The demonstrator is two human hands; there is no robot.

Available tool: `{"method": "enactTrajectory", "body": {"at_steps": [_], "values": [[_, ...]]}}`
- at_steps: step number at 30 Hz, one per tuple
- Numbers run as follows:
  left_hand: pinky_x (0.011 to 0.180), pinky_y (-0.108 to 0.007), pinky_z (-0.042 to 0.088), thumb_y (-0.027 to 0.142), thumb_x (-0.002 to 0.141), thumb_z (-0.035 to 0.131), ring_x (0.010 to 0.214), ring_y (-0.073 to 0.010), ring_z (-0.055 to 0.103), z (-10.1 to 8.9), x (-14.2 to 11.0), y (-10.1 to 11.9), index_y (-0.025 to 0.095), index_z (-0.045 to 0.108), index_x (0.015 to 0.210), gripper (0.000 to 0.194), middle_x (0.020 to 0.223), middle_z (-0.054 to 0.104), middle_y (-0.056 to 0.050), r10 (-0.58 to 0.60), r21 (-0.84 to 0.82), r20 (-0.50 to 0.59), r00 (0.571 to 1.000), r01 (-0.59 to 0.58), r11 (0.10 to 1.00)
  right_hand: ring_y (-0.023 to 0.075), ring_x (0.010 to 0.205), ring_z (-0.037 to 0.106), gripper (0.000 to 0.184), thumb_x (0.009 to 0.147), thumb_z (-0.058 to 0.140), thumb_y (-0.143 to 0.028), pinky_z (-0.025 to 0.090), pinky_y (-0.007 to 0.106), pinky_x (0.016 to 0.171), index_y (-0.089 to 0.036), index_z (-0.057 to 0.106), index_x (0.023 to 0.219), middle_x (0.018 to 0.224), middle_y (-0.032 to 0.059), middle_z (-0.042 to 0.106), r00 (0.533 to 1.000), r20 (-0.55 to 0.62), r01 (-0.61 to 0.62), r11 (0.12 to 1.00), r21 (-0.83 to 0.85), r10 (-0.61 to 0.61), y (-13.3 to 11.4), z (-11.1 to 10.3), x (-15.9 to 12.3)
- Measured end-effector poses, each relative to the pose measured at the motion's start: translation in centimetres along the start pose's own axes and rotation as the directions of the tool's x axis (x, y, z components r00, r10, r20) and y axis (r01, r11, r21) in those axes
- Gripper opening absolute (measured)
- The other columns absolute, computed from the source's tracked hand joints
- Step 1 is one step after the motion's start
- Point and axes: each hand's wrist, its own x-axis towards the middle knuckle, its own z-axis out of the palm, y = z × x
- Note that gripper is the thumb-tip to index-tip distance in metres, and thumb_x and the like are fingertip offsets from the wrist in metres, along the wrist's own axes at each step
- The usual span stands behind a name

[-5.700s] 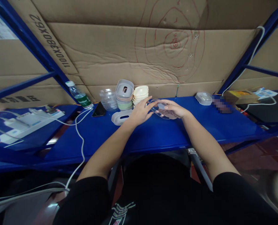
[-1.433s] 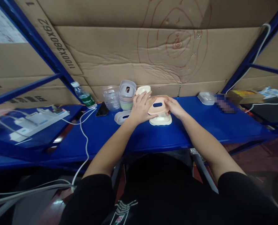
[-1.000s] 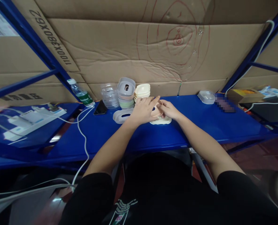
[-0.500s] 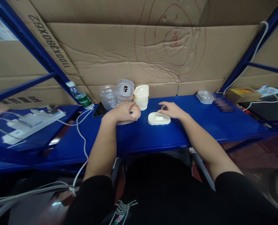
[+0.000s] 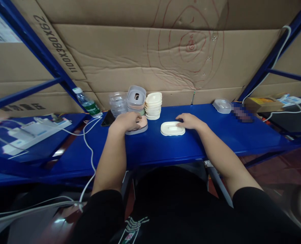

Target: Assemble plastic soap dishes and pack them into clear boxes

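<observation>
My left hand bends its fingers around a pink plastic lid with an oval hole, which lies level on top of a grey plastic piece. Part of both pieces is hidden under the palm. At the right end of a cream oval lid rests my right hand, fingers apart, with the thumb at the lid's edge. Just behind stand a stack of cream lids and a taller stack topped by a grey tub-like piece with a slot.
Clear plastic containers, a dark phone and a water bottle stand at the back left. White cables and a power strip are further left. A clear-lidded container sits right, beside a blurred patch.
The pink lid has gone from tilted to level on the grey piece under my left hand. My right hand has drawn back slightly to the right, off the cream lid's middle.
</observation>
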Motion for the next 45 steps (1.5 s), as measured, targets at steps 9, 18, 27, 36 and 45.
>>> {"method": "enactTrajectory", "body": {"at_steps": [9,18,27,36,45], "values": [[0.103,-0.044,0.058,0.045,0.085,0.080,0.121,-0.0343,0.074,0.2,0.3,1.4,0.025,0.078,0.123,0.043,0.126,0.081,-0.010,0.169,-0.131,-0.259,0.951,-0.208,0.969,0.0266,0.097,0.075,0.015,0.092,0.067,-0.024,0.053,0.036,0.082,-0.023,0.081,0.099,0.106,0.0083,0.083,0.997,0.019,-0.069,0.997,0.021,0.068,0.3,0.0,0.0],[0.126,-0.051,0.045,0.030,0.098,0.073,0.150,-0.0313,0.058,2.8,0.9,6.8,0.024,0.076,0.134,0.036,0.162,0.059,-0.016,0.561,-0.122,-0.357,0.747,-0.633,0.765,0.0234,0.088,0.069,0.016,0.090,0.065,-0.032,0.054,0.037,0.082,-0.020,0.074,0.094,0.102,0.0093,0.080,0.976,-0.197,-0.012,0.930,0.368,0.090,0.1,-0.3,0.4],[0.127,-0.049,0.043,0.040,0.095,0.080,0.157,-0.0281,0.051,2.4,1.1,6.9,0.024,0.077,0.114,0.024,0.170,0.050,-0.016,0.460,-0.257,-0.485,0.744,-0.624,0.738,0.0198,0.078,0.065,0.036,0.079,0.078,-0.055,0.055,0.035,0.073,-0.022,0.071,0.093,0.092,0.0058,0.076,0.921,-0.344,0.124,0.700,0.703,0.182,-0.3,-1.2,0.4],[0.132,-0.071,0.019,0.048,0.104,0.069,0.162,-0.0382,0.040,0.4,0.6,7.1,0.028,0.075,0.116,0.025,0.172,0.049,-0.011,0.112,-0.105,-0.666,0.737,-0.241,0.965,0.0306,0.110,0.073,0.058,0.087,0.071,-0.063,0.059,0.048,0.099,-0.020,0.067,0.126,0.123,0.0160,0.076,0.836,-0.497,0.057,0.864,0.501,0.233,6.3,-4.4,1.5],[0.129,-0.080,0.014,0.049,0.101,0.070,0.162,-0.0459,0.035,-0.5,5.1,6.5,0.027,0.073,0.116,0.027,0.174,0.046,-0.014,-0.047,-0.155,-0.683,0.729,-0.082,0.985,0.0469,0.145,0.051,0.068,0.095,0.063,-0.054,0.037,0.068,0.117,-0.010,0.062,0.147,0.152,0.0318,0.061,0.674,-0.570,-0.656,0.736,-0.170,0.470,19.1,-5.7,-4.1]]}}
